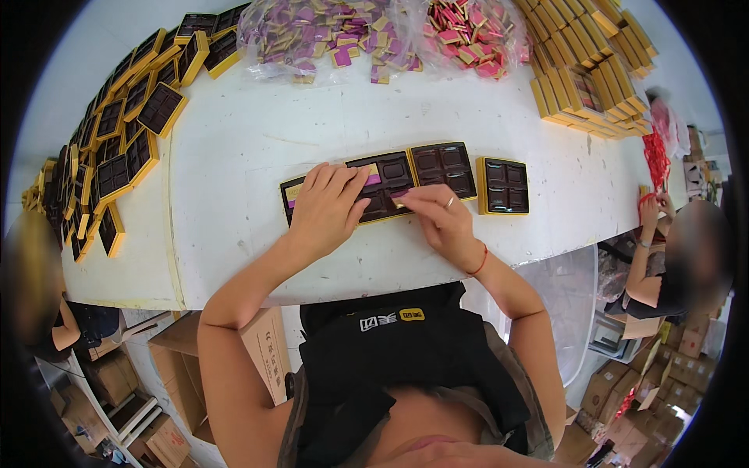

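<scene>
A row of gold-edged boxes with dark brown compartment trays lies in front of me. My left hand (331,204) rests over the left boxes, fingers stretched out, its index fingertip by a small purple-and-gold wrapped piece (373,173) in a compartment. Another wrapped piece (294,193) shows left of that hand. Over the middle tray (390,165), my right hand (443,221) pinches a small wrapped piece (399,201), mostly covered by its fingers. To the right are a tray with bare compartments (443,168) and a separate box (505,187).
Many brown-tray boxes (162,108) are heaped at the left. At the back lie clear bags of purple pieces (320,35) and red pieces (472,35). Gold boxes (585,86) are stacked back right. One person's arm (644,265) shows at right; another person sits at left.
</scene>
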### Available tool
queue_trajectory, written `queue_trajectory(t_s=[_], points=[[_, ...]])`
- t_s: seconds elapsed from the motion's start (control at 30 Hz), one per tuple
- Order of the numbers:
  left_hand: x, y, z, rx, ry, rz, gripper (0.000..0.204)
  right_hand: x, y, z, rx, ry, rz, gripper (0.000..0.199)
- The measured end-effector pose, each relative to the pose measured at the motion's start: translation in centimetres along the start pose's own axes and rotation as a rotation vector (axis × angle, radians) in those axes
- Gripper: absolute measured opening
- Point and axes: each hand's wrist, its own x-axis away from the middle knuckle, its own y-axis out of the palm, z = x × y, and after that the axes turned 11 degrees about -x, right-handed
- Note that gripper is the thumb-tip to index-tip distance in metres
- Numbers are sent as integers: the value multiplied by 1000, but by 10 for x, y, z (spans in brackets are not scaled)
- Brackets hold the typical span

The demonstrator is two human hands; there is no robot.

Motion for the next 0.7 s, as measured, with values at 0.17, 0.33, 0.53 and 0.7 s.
queue_trajectory(t_s=[0.17, 0.33, 0.53, 0.7], points=[[-10, -21, 11, 646, -180, -188, 48, -16, -13, -9, -673, 322, -20, 31], [-28, -25, 26, 1026, -267, -336, 44, -22, -8, -14, -644, 166, -140, 35], [-21, 1, 40, 950, -390, -67, 38, -33, 4, -21, -1070, 568, 307, 30], [-17, 5, 32, 592, -243, -56, 60, -28, -9, -9, -536, 407, 119, 16]])
